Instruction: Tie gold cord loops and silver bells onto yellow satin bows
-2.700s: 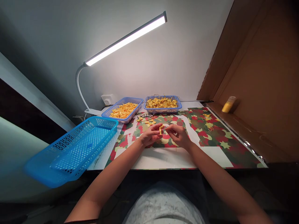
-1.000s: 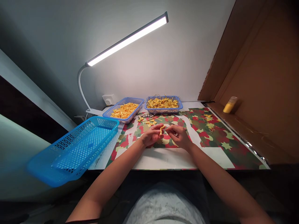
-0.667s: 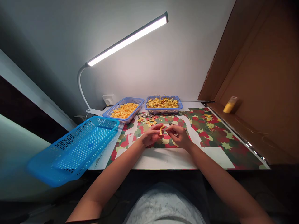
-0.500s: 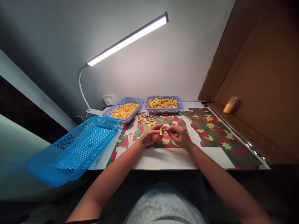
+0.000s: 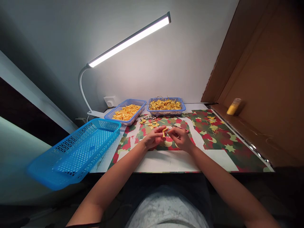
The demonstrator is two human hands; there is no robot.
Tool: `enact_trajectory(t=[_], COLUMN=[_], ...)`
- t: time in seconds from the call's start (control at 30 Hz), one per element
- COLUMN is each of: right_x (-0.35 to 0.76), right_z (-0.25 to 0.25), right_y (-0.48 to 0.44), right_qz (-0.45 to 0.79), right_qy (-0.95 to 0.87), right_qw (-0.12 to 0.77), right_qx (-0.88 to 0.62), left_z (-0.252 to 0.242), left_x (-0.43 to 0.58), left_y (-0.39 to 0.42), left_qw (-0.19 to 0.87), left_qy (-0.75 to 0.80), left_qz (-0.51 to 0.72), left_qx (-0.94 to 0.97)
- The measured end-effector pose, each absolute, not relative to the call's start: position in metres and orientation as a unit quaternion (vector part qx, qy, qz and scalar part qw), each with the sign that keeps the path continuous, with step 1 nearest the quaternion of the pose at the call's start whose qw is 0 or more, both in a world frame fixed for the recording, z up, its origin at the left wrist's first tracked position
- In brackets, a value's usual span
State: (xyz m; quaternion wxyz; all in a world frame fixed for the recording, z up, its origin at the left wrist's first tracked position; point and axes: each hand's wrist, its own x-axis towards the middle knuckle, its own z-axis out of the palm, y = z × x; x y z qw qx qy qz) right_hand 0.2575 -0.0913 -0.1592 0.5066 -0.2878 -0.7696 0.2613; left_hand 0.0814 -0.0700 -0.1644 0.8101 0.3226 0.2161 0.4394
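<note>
My left hand [image 5: 154, 138] pinches a small yellow ribbon bow [image 5: 164, 132] between thumb and fingers, above the patterned sheet on the table. Close on its right is my right hand [image 5: 180, 138], fingers pressed together with their tips at the bow's edge. What these fingertips hold, if anything, is too small to make out. A thin reddish tool [image 5: 181, 129] shows just behind the right hand, partly hidden by it. Beyond my hands lie several loose yellow bows [image 5: 153, 125] and a row of shiny round pieces [image 5: 149, 117].
A purple basket [image 5: 143, 104] holds yellow bows; another basket [image 5: 166, 113] holds bows with gold cords. A blue basket [image 5: 71, 152] juts past the table's left edge. Yellow scraps [image 5: 213, 126] lie right. A small jar [image 5: 234, 107] stands by the cardboard wall. A lamp [image 5: 130, 39] hangs overhead.
My right hand has moved slightly left, so its fingertips are now at the bow. More of the reddish tool shows behind it. My left hand stays nearly still.
</note>
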Motion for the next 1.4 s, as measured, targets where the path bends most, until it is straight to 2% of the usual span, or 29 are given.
enact_trajectory(t=[0.53,1.03,1.27,1.4], right_x=[0.248,0.252,0.258,0.258], right_z=[-0.169,-0.169,-0.167,-0.165], right_y=[-0.091,-0.08,-0.076,-0.078], right_qz=[0.326,0.239,0.134,0.117], right_qy=[-0.74,-0.747,-0.7,-0.744], right_qw=[0.509,0.51,0.552,0.517], right_qx=[-0.295,-0.352,-0.433,-0.406], left_z=[-0.167,-0.173,-0.186,-0.182], left_x=[0.083,0.083,0.085,0.085], left_y=[-0.071,-0.061,-0.052,-0.056], left_qw=[0.804,0.744,0.672,0.655], left_qy=[0.229,0.26,0.311,0.314], left_qz=[0.433,0.49,0.514,0.485], left_qx=[0.336,0.372,0.433,0.487])
